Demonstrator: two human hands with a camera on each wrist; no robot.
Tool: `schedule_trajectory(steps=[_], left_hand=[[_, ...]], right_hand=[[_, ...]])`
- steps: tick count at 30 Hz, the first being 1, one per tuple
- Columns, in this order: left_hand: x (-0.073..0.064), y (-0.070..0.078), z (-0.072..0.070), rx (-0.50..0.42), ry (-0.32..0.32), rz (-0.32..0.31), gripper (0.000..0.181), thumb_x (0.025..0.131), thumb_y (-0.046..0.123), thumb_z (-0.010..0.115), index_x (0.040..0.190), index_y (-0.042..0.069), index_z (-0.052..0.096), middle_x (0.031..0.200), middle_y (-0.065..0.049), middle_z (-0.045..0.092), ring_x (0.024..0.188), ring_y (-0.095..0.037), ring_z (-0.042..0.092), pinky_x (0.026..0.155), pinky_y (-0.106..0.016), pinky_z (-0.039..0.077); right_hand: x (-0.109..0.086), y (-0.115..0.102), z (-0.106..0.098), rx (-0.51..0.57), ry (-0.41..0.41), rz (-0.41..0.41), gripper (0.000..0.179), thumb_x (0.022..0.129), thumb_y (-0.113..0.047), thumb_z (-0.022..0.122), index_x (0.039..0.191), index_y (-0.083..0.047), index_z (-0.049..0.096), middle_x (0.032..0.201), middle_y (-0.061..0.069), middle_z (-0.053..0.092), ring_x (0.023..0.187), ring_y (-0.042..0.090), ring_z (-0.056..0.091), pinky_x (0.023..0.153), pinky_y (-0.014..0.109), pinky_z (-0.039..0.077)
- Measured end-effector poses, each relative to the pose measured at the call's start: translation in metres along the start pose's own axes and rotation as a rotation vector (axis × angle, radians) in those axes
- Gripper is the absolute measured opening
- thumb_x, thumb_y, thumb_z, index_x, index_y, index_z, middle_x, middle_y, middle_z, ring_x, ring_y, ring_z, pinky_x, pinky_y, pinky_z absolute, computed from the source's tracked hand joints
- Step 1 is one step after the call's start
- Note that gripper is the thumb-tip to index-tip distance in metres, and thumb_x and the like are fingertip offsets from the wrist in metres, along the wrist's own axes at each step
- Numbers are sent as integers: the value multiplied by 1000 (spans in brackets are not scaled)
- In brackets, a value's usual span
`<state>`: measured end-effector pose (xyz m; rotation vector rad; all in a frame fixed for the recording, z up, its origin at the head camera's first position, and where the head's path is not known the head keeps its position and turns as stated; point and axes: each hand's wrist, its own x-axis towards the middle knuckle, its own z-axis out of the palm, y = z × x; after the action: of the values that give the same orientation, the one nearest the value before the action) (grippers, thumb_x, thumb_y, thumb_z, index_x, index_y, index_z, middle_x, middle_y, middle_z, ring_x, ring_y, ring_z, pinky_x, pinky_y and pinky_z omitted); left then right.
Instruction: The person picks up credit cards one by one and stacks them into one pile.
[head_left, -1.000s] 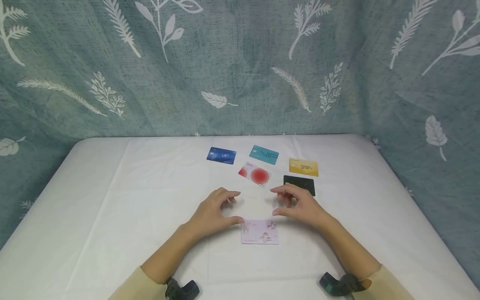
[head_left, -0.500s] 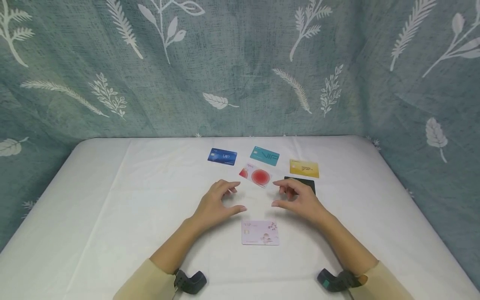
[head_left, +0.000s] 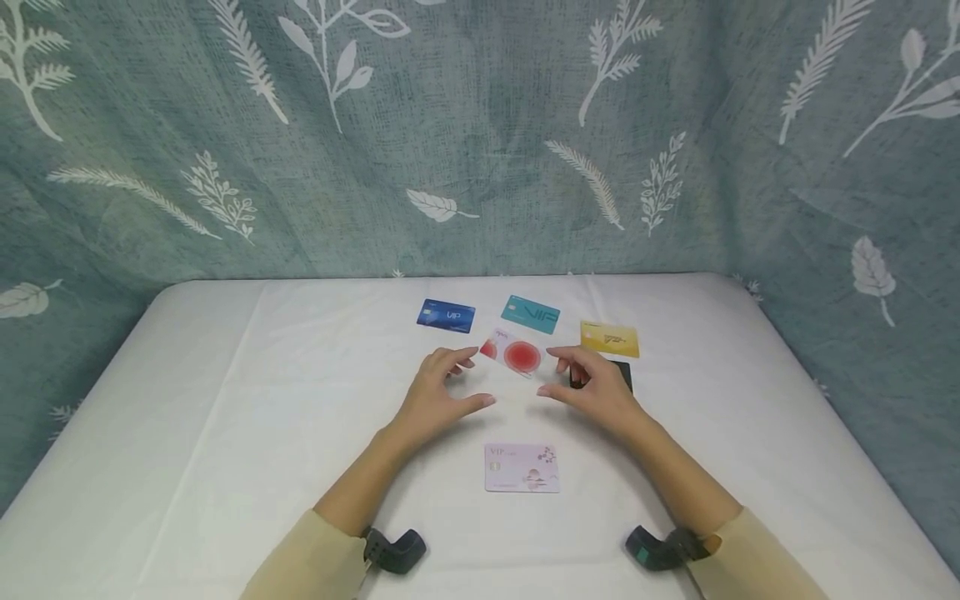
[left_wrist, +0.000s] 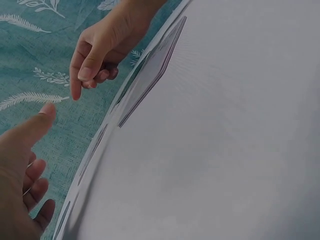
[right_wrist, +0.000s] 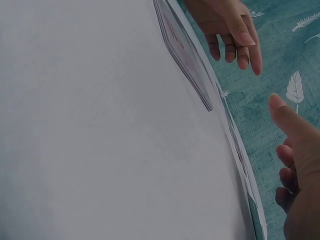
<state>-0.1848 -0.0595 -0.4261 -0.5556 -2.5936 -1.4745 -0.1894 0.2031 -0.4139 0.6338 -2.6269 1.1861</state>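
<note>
My left hand [head_left: 431, 396] hovers at the left of a white card with red circles [head_left: 521, 357], thumb and fingers spread apart. At that card's right is my right hand [head_left: 596, 392], its thumb and index finger also apart. Both index fingertips come close to the card; whether they touch it I cannot tell. Neither hand holds anything. A pink VIP card [head_left: 522, 468] lies flat nearer the person, between the forearms. Partly covered by the right hand is a black card [head_left: 625, 377]. In the left wrist view the pink card [left_wrist: 155, 67] looks thick, with layered edges.
Farther back lie a blue VIP card [head_left: 446, 316], a teal card [head_left: 531, 314] and a yellow card [head_left: 610, 339]. A white cloth [head_left: 300, 375] covers the table, and a green leaf-patterned curtain [head_left: 480, 125] hangs behind it.
Both hands have moved forward, away from the pink card and up to the sides of the red-circled card. The left thumb has left the pink card's corner. The cards stay put.
</note>
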Motion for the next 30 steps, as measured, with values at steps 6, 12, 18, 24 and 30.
schedule_trajectory(steps=[6, 12, 18, 24, 30], left_hand=[[8, -1, 6, 50, 11, -16, 70, 72, 33, 82, 132, 12, 54, 113, -4, 56, 104, -22, 51, 89, -40, 44], [18, -5, 9, 133, 28, -12, 70, 72, 36, 81, 132, 12, 54, 115, -6, 56, 105, -23, 50, 89, -41, 44], [30, -9, 7, 183, 49, 13, 70, 71, 36, 82, 132, 12, 55, 114, -7, 56, 105, -23, 49, 89, -40, 42], [39, -14, 12, 204, 23, -7, 74, 72, 38, 80, 136, 13, 52, 116, -8, 54, 106, -24, 47, 90, -41, 41], [45, -21, 18, 201, 26, -35, 74, 73, 39, 79, 137, 15, 51, 117, -8, 54, 106, -25, 47, 90, -41, 41]], right_hand=[[5, 2, 2, -61, 42, -66, 56, 68, -18, 85, 116, -2, 63, 92, 7, 59, 76, 25, 47, 65, 24, 38], [12, 3, 3, -94, 38, -48, 58, 68, -23, 85, 118, -5, 63, 95, 8, 60, 78, 25, 47, 68, 28, 38], [17, 3, 3, -128, 15, 31, 57, 71, -27, 83, 120, -6, 62, 100, 7, 59, 83, 24, 48, 72, 33, 40], [21, 7, 4, -158, 0, 78, 59, 73, -28, 81, 122, -3, 61, 103, 11, 60, 87, 26, 49, 76, 36, 41], [24, 6, 7, -180, -33, 110, 62, 74, -31, 81, 124, -1, 60, 104, 13, 60, 96, 27, 50, 82, 41, 42]])
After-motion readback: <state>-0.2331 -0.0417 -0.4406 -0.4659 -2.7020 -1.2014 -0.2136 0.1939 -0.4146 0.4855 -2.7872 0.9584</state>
